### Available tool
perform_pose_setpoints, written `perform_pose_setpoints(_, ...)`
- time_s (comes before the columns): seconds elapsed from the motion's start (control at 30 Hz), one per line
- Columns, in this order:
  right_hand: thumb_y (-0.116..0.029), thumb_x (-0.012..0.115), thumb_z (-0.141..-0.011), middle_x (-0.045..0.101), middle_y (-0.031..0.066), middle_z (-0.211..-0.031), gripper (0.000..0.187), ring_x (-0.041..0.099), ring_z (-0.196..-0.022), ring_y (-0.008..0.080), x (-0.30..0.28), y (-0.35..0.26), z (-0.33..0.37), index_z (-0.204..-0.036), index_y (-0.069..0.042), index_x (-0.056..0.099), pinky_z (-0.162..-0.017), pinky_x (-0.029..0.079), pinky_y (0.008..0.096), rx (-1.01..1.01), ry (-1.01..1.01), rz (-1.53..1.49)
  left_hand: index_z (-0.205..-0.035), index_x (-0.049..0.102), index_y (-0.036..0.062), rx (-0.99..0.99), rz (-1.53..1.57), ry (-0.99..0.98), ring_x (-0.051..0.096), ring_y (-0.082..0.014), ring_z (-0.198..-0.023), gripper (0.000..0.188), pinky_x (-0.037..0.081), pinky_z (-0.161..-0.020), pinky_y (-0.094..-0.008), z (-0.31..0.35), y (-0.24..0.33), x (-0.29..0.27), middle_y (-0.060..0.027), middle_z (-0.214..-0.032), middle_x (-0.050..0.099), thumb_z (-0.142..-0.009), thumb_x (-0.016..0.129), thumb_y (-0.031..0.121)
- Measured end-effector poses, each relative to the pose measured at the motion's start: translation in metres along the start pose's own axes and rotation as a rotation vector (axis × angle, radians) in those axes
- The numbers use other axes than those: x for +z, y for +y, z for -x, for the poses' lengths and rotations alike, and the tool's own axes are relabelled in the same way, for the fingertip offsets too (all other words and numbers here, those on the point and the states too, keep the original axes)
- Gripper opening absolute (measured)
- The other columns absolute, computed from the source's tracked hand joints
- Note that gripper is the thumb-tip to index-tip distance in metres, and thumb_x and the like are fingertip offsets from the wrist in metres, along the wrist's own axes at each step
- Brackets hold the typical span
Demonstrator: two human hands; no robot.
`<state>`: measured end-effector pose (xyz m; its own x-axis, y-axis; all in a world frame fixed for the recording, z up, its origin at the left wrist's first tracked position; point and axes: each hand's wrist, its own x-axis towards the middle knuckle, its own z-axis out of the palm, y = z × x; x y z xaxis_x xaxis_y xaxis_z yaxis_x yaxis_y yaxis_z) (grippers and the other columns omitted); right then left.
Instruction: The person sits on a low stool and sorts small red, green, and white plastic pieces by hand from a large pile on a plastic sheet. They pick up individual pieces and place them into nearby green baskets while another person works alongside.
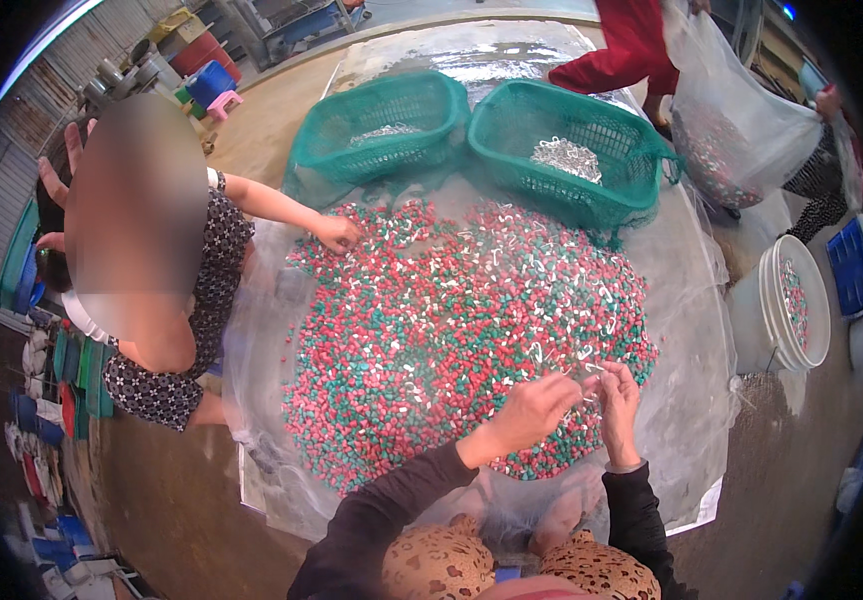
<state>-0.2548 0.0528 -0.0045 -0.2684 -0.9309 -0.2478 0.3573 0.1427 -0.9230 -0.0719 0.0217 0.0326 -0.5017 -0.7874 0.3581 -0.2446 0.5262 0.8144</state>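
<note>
A heap of small red, green and white plastic pieces lay spread over a clear plastic sheet on the ground, filling the middle of the head view. The person's two hands met at the heap's near right edge. The left hand came in from a black sleeve that rose from the lower edge, the forearm angled up and to the right, the fingers curled and pinched together over the pieces. The right hand stood just beside it, the forearm nearly upright, wrist bent, the fingers closed in a pinch toward the left hand. Something small and pale seemed caught between the two sets of fingertips, though it was too small to tell what. White hook-shaped pieces lay scattered on the heap just above the hands.

At the far side of the heap stood two green mesh baskets touching each other, the left basket and the right basket, each holding a small pile of pale bits. A co-worker sat at the left, one arm stretched out with the hand resting on the heap's far left edge. At the right stood a white bucket with coloured pieces inside, and behind it other people held a large clear bag.
</note>
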Motion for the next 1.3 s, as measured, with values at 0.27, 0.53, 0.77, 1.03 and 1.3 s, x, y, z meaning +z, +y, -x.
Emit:
perform_pose_setpoints(0.27, -0.006, 0.053, -0.093, 0.066, 0.0086, -0.089, 0.012, 0.066, -0.070, 0.0162, 0.005, -0.046, 0.018, -0.100, 0.002, 0.059, -0.059, 0.051, 0.0248, 0.188, -0.348, -0.129, -0.091, 0.049, 0.0021, -0.460, 1.570, -0.055, 0.045, -0.0111, -0.058, 0.016, 0.029, -0.036, -0.0193, -0.007, -0.030, -0.025, -0.0137, -0.100, 0.054, -0.089, 0.044, 0.017)
perform_pose_setpoints(0.53, -0.004, 0.052, -0.093, 0.066, 0.0060, -0.081, 0.017, 0.064, -0.063, 0.0126, 0.005, -0.043, 0.019, -0.106, 0.002, 0.059, -0.053, 0.048, 0.0216, 0.265, -0.260, -0.021, -0.116, 0.057, 0.0060, -0.727, 1.094, -0.280, 0.039, -0.0019, -0.047, 0.030, 0.028, -0.038, -0.0178, 0.000, -0.020, 0.001, 0.0028, -0.071, 0.052, -0.096, 0.056, 0.029)
perform_pose_setpoints(0.77, -0.005, 0.050, -0.093, 0.064, 0.0043, -0.076, 0.026, 0.059, -0.056, 0.0079, -0.001, -0.023, 0.010, -0.118, 0.000, 0.055, -0.043, 0.040, 0.0188, 0.083, 0.023, 0.120, -0.108, 0.059, 0.0044, -0.573, 0.530, -0.091, 0.045, -0.0023, -0.060, 0.024, 0.037, -0.051, -0.0201, 0.002, -0.027, 0.007, 0.0050, -0.079, 0.055, -0.096, 0.060, 0.025)
perform_pose_setpoints(1.03, -0.010, 0.058, -0.093, 0.068, 0.0033, -0.093, 0.022, 0.061, -0.080, 0.0073, -0.010, -0.013, 0.013, -0.112, 0.000, 0.063, -0.071, 0.049, 0.0214, 0.062, -0.211, 0.118, -0.099, 0.065, 0.0019, -0.665, 0.677, -0.170, 0.056, -0.0056, -0.071, 0.020, 0.045, -0.063, -0.0224, 0.008, -0.036, 0.018, 0.0030, -0.081, 0.066, -0.094, 0.060, 0.020)
perform_pose_setpoints(1.3, -0.005, 0.051, -0.093, 0.065, 0.0099, -0.097, 0.018, 0.063, -0.084, 0.0149, -0.015, -0.017, 0.003, -0.108, 0.002, 0.058, -0.073, 0.052, 0.0255, 0.097, -0.120, -0.113, -0.096, 0.060, 0.0076, -0.934, 0.966, -0.045, 0.037, 0.0013, -0.049, 0.008, 0.024, -0.038, -0.0147, 0.005, -0.048, 0.001, 0.0019, -0.079, 0.061, -0.093, 0.061, 0.015)
